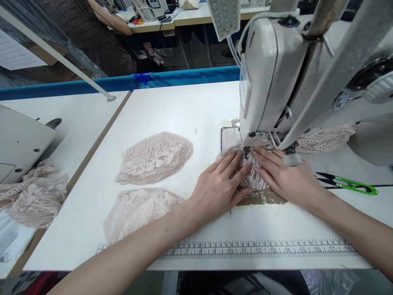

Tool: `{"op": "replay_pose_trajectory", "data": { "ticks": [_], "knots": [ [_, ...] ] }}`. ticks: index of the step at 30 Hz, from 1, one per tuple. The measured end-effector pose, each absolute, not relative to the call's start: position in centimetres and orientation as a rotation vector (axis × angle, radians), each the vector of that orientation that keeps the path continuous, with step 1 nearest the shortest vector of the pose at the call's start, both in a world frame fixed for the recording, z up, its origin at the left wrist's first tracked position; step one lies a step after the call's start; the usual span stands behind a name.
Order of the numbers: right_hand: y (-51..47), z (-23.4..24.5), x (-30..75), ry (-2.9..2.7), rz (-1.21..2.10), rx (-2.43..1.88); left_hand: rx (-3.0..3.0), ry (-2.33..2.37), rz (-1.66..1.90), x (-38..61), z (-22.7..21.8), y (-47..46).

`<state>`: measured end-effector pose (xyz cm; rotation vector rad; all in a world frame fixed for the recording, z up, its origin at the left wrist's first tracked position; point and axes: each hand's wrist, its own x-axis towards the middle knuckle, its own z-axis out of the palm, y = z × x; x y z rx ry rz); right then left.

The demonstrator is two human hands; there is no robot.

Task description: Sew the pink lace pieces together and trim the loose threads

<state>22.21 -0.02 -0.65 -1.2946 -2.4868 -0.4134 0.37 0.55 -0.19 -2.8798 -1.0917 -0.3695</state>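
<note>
A pale pink lace piece (253, 176) lies under the presser foot of a white sewing machine (260, 78). My left hand (219, 180) rests on the lace left of the needle, fingers stretched out and thumb spread toward me. On the other side, my right hand (284, 174) presses the lace with extended fingers, partly covered by machine parts. Both hands are open and flat on the fabric. Two more lace pieces, an upper one (156, 157) and a lower one (138, 209), lie left of my hands. My left forearm partly hides the lower piece.
Green thread snips (353, 184) lie right of my right hand. More lace (327, 139) sits behind the machine's arm. A printed ruler (227, 250) runs along the front edge. At left are another machine (23, 143) and bunched lace (39, 200). A person (89, 37) is beyond the table.
</note>
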Motion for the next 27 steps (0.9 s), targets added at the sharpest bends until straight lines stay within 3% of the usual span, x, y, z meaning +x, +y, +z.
{"op": "replay_pose_trajectory", "data": {
  "ticks": [5,27],
  "knots": [
    [-0.4,0.4,22.5,-2.384,-0.511,-1.017,-2.874,-1.092,-0.369,0.4,-0.2,0.5],
    [-0.4,0.6,22.3,-2.365,-0.535,-0.9,-2.867,-1.064,-0.467,0.3,-0.6,0.6]
  ]
}}
